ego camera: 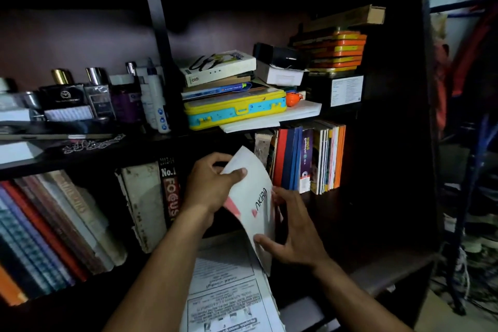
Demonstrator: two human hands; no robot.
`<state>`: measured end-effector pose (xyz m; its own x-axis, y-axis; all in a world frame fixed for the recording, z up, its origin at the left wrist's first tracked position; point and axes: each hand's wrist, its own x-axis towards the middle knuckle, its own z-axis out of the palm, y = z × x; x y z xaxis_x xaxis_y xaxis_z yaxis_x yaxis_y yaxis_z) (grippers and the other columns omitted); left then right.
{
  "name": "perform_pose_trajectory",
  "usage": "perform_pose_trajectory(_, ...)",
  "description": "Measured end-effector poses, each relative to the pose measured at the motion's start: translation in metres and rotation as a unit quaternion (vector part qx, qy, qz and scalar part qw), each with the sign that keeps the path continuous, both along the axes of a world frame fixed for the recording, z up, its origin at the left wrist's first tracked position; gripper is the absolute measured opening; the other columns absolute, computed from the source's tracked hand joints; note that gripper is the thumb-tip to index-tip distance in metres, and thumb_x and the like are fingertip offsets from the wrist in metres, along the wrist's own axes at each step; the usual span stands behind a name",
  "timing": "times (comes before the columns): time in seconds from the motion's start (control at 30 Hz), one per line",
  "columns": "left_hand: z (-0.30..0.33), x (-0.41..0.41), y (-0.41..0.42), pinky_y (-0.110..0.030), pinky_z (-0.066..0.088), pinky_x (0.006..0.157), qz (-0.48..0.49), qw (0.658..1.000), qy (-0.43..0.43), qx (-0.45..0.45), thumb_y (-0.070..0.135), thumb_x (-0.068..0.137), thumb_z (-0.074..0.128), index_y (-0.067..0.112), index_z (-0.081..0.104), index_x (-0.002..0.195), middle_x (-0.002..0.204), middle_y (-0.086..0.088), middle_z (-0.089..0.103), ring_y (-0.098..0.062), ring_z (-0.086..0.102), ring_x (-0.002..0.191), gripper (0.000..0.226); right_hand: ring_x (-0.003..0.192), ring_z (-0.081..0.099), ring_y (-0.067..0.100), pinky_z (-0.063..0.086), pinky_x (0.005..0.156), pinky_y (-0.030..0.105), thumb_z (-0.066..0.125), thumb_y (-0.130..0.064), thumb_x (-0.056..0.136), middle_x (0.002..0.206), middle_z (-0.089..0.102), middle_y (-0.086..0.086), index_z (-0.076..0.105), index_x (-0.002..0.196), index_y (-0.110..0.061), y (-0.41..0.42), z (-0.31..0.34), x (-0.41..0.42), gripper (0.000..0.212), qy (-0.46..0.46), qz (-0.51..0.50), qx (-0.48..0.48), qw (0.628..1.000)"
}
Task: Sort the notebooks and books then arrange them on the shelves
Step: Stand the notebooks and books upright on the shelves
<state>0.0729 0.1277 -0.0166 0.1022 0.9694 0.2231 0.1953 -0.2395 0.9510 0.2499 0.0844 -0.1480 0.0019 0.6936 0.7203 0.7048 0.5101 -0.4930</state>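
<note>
Both my hands grip one white booklet at the lower shelf opening.

My left hand [213, 183] pinches the white booklet [253, 197] near its top edge, thumb curled over the cover; my right hand [293, 232], at 4 o'clock of it, holds the lower edge with fingers spread. Printed papers [226, 294] lie beneath at 6 o'clock. Upright books [310, 159] stand at 1 o'clock; a yellow case [234, 108] sits on the dark shelf [129, 148] at 12 o'clock.
</note>
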Motion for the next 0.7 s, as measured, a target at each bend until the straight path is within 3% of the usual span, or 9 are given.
perform_pose_trajectory(0.13, -0.006, 0.025, 0.001, -0.034, 0.055, 0.071, -0.016, 0.99, -0.127, -0.061, 0.01, 0.087, 0.076, 0.013, 0.068, 0.112, 0.096, -0.015, 0.075, -0.024, 0.07, 0.078, 0.026, 0.133, 0.045, 0.006, 0.042, 0.106, 0.024, 0.061, -0.074, 0.08, 0.146, 0.04, -0.014, 0.025, 0.156, -0.028, -0.005, 0.002, 0.002, 0.095, 0.054, 0.028, -0.009, 0.998)
perform_pose_trajectory(0.23, -0.013, 0.04, 0.003, -0.033, 0.053, 0.068, 0.02, 0.985, -0.159, -0.067, 0.012, 0.088, 0.073, 0.017, 0.067, 0.103, 0.095, -0.015, 0.074, -0.023, 0.067, 0.074, 0.017, 0.136, 0.047, 0.009, 0.045, 0.107, 0.036, 0.054, -0.075, 0.084, 0.15, 0.045, -0.01, 0.034, 0.155, -0.021, -0.009, 0.005, 0.001, 0.091, 0.09, 0.045, -0.002, 0.995)
perform_pose_trajectory(0.3, -0.013, 0.051, 0.0, -0.034, 0.051, 0.068, 0.027, 0.984, -0.17, -0.051, 0.021, 0.088, 0.07, 0.02, 0.068, 0.095, 0.098, -0.017, 0.073, -0.027, 0.066, 0.077, 0.007, 0.133, 0.052, 0.01, 0.048, 0.105, 0.035, 0.059, -0.065, 0.086, 0.147, 0.051, -0.006, 0.039, 0.152, -0.016, -0.009, 0.005, 0.002, 0.084, 0.113, 0.025, 0.008, 0.993)
perform_pose_trajectory(0.43, -0.013, 0.069, -0.002, -0.032, 0.054, 0.071, -0.105, 0.979, -0.171, -0.036, 0.065, 0.095, 0.045, 0.024, 0.071, 0.107, 0.102, -0.006, 0.076, -0.026, 0.072, 0.091, 0.051, 0.104, 0.067, 0.024, 0.052, 0.091, 0.027, 0.056, -0.036, 0.075, 0.116, 0.067, 0.011, 0.056, 0.13, 0.001, -0.009, 0.0, 0.004, 0.066, 0.179, -0.093, 0.048, 0.978)
perform_pose_trajectory(0.5, -0.026, 0.071, 0.003, -0.035, 0.058, 0.075, -0.136, 0.978, -0.159, -0.025, 0.073, 0.095, 0.033, 0.022, 0.07, 0.111, 0.103, -0.007, 0.076, -0.025, 0.073, 0.09, 0.065, 0.09, 0.067, 0.036, 0.054, 0.085, 0.038, 0.05, -0.037, 0.073, 0.097, 0.067, 0.022, 0.062, 0.106, 0.012, -0.005, -0.004, 0.007, 0.059, 0.219, -0.15, 0.053, 0.963)
perform_pose_trajectory(0.57, -0.05, 0.07, 0.014, -0.038, 0.056, 0.088, -0.069, 0.993, -0.007, 0.091, 0.071, 0.093, 0.041, 0.025, 0.069, 0.117, 0.116, -0.003, 0.073, -0.024, 0.07, 0.102, 0.059, 0.096, 0.066, 0.036, 0.053, 0.084, 0.047, 0.049, -0.039, 0.072, 0.101, 0.066, 0.025, 0.061, 0.107, 0.014, -0.003, -0.004, 0.009, 0.065, 0.232, -0.168, 0.047, 0.957)
perform_pose_trajectory(0.63, -0.076, 0.069, 0.023, -0.033, 0.048, 0.098, -0.034, 0.968, 0.194, 0.152, 0.054, 0.097, 0.047, 0.035, 0.059, 0.134, 0.14, 0.002, 0.057, -0.023, 0.059, 0.12, 0.043, 0.111, 0.062, 0.027, 0.051, 0.095, 0.037, 0.051, -0.039, 0.072, 0.123, 0.064, 0.019, 0.05, 0.134, 0.007, -0.004, 0.001, 0.007, 0.077, 0.234, -0.152, 0.037, 0.96)
perform_pose_trajectory(0.67, -0.085, 0.068, 0.026, -0.034, 0.046, 0.101, -0.04, 0.959, 0.251, 0.125, 0.056, 0.097, 0.046, 0.042, 0.052, 0.139, 0.145, 0.005, 0.051, -0.022, 0.056, 0.123, 0.045, 0.114, 0.061, 0.025, 0.05, 0.096, 0.031, 0.052, -0.04, 0.072, 0.128, 0.063, 0.015, 0.044, 0.143, 0.001, -0.004, 0.002, 0.005, 0.082, 0.235, -0.144, 0.033, 0.961)
perform_pose_trajectory(0.7, -0.086, 0.068, 0.026, -0.037, 0.045, 0.104, -0.05, 0.965, 0.25, 0.067, 0.07, 0.092, 0.044, 0.05, 0.046, 0.14, 0.144, 0.007, 0.052, -0.023, 0.057, 0.122, 0.051, 0.113, 0.062, 0.024, 0.052, 0.093, 0.029, 0.052, -0.042, 0.072, 0.129, 0.063, 0.013, 0.041, 0.146, -0.003, -0.005, 0.003, 0.005, 0.084, 0.23, -0.15, 0.029, 0.961)
